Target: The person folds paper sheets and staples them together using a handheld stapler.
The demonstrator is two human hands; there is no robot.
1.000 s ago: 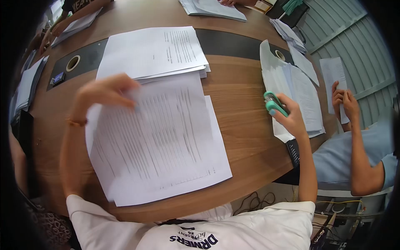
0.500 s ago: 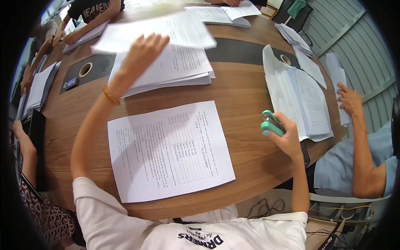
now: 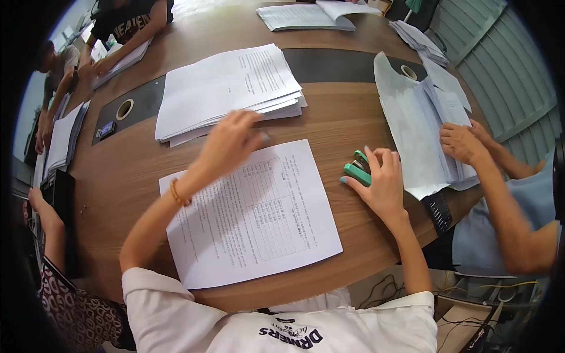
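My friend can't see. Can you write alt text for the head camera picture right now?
A person's right hand holds a green stapler at a wooden table, while their left hand is over a printed sheet. A stack of papers lies beyond it. On the right, another person in light blue handles more papers.

Illumination: bright, diffuse; strongest glare at top centre, beyond the far edge of the bench (image 3: pixel 329 117) | Shadows: soft, cast across the printed sheet (image 3: pixel 276 235) and bench | Blur: slight, on the left hand (image 3: pixel 232 141) | Distortion: wide-angle, straight lines bowed; corners blackened by vignetting | Fine print: partly unresolved
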